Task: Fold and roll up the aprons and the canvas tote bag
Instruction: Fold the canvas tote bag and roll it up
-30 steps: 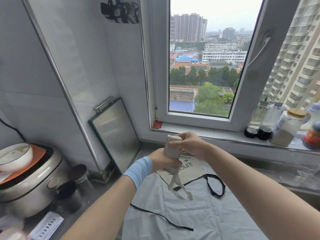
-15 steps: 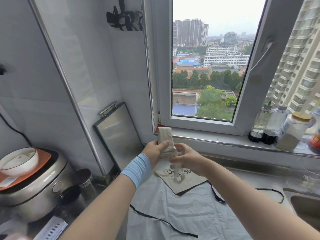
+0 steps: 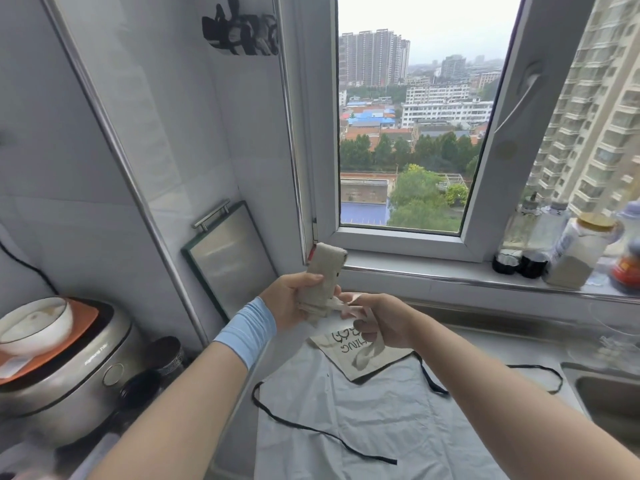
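Observation:
My left hand [image 3: 289, 301] grips a rolled beige canvas bundle [image 3: 325, 271], held upright above the counter. Its strap [image 3: 369, 351] trails from the bundle's lower end, and my right hand [image 3: 379, 322] pinches that strap just right of the bundle. Below my hands a pale grey apron [image 3: 363, 420] lies flat on the counter, its black ties [image 3: 311, 427] spread out. A beige canvas piece with black lettering [image 3: 349, 348] lies on the apron's far end, partly hidden by my right hand.
A rice cooker [image 3: 65, 368] with a bowl on top stands at left, dark jars [image 3: 166, 355] beside it. A metal tray [image 3: 232, 258] leans on the wall. Bottles and jars [image 3: 568, 251] line the windowsill. A sink [image 3: 609, 396] lies at right.
My left hand has kept its grip on the bundle. My right hand came off the bundle's top, dropped to its right and took hold of the trailing strap.

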